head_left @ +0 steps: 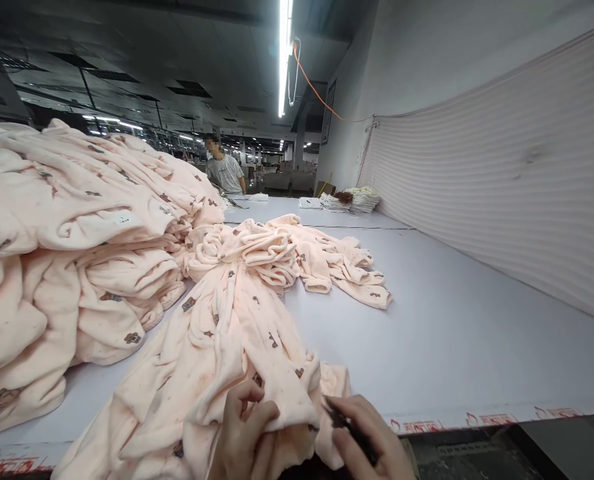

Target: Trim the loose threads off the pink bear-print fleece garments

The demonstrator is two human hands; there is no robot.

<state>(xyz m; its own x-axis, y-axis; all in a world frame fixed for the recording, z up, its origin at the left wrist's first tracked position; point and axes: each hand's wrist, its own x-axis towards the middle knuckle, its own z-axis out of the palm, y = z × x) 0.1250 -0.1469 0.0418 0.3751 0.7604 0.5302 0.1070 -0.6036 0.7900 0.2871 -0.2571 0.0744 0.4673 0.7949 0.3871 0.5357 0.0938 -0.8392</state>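
Nearest: left hand (244, 430), fingers curled in, thumb close to them, apparently pinching the hem of a pale pink plush garment with small brown prints (241, 347). Right hand (383, 437) closed round a slim dark tool (361, 439), tip by the cloth edge; blurred, type unclear. Garment lies across the front of a flat white bench (457, 333), near end at the bench edge. Should handle light, soft, floppy, not slippery or fragile; best gripped at the hem. Left: big heap of matching pale pink garments (87, 193). Far end: folded whitish cloth stacks (364, 200), person in grey T-shirt (225, 172).
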